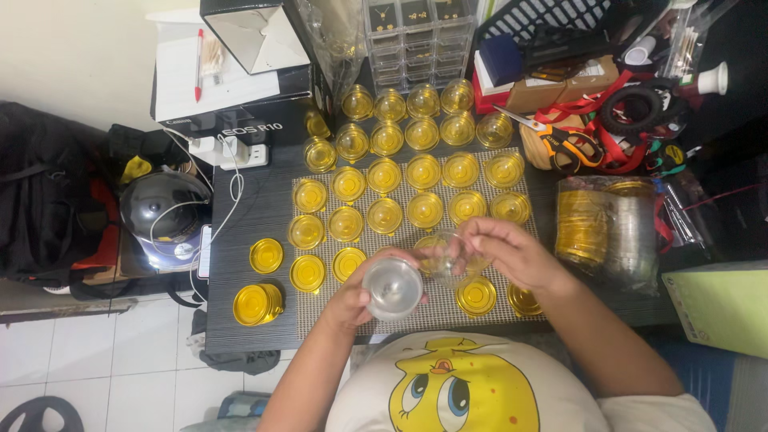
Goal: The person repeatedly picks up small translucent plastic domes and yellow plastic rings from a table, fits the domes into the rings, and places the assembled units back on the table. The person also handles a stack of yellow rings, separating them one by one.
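Two hands work close to the body over a dark table point(248, 232): left hand point(352, 298) wrapped around a small clear round jar point(392, 288), fingers closed on its wall, jar lifted off the surface just above the near edge of the mesh mat point(416, 316). Jar is short and squat, its axis tipped toward the camera so one round end faces up at the head view; can't tell whether that end is the mouth or the base, glare hides it. Right hand point(504, 250) sits just beside it, fingertips pinched on a second clear piece point(452, 258), likely a lid or another cup, too see-through to say; hands near each other, not touching. Risks, as a guess: the clear plastic looks slick, and a one-hand grip on a tilted jar could slip and drop it onto the gold lid point(477, 294) lying flat right below; right forearm passes low over the gold lid at the mat's near right corner point(524, 300) and could sweep it off the table edge. Further out, rows of gold-lidded jars point(404, 172) stand upright and close together, so a bump to one could knock its neighbours. Stacked gold lids point(258, 304) at the left lie on their side and could roll. Far right, a bagged stack of lids and cups point(608, 228), then scissors point(560, 142) and clear drawers point(416, 36) at the back.
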